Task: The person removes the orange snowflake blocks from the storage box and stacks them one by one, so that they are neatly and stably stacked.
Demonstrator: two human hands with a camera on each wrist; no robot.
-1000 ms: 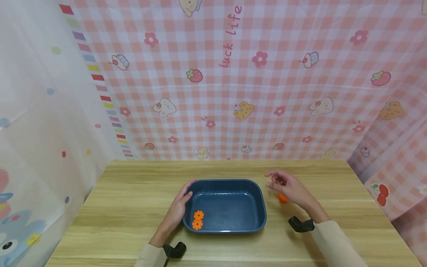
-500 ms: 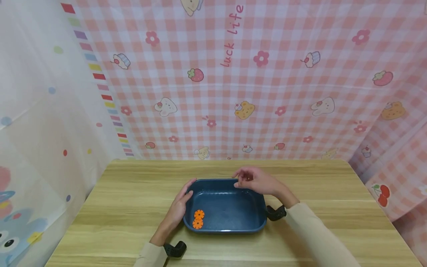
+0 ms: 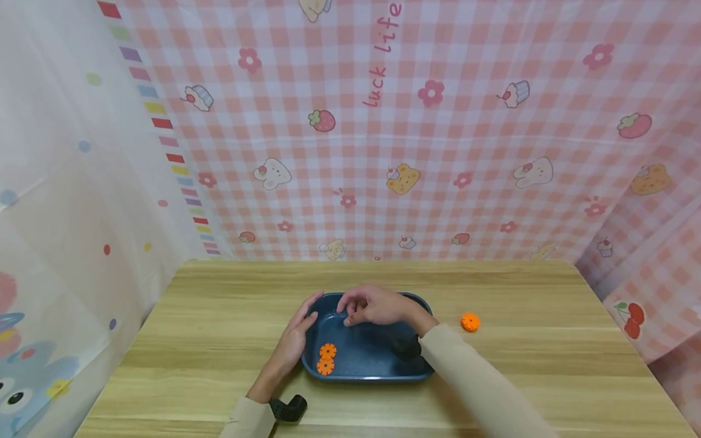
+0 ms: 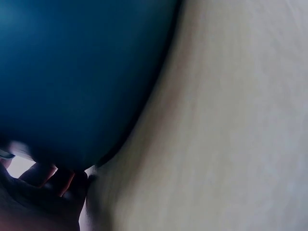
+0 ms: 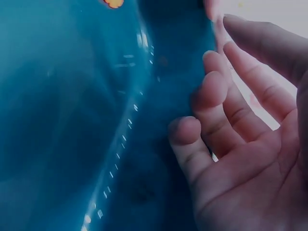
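My left hand [image 3: 292, 334] grips the left side of a dark blue rectangular tray [image 3: 378, 378], thumb over the rim and fingers along the outer wall. Over the tray's middle hovers my right hand [image 3: 378, 306], palm down with loosely bent fingers; nothing shows between them. In the right wrist view the fingers [image 5: 185, 130] are apart and the thumb is spread from them. Two orange notched discs, an upper one [image 3: 327, 351] and a lower one [image 3: 325, 365], lie touching in the tray's front left corner.
More orange notched discs [image 3: 470, 322], seemingly stacked, sit on the wooden table [image 3: 526, 365] right of the tray. A pink checked cloth [image 3: 350, 152] hangs behind the table. Black wrist-worn cameras are on both wrists, the left one [image 3: 289, 408] beside the tray.
My right hand has moved left from beside the orange stack to above the tray, uncovering the stack. The left hand, tray and two discs inside have stayed put.
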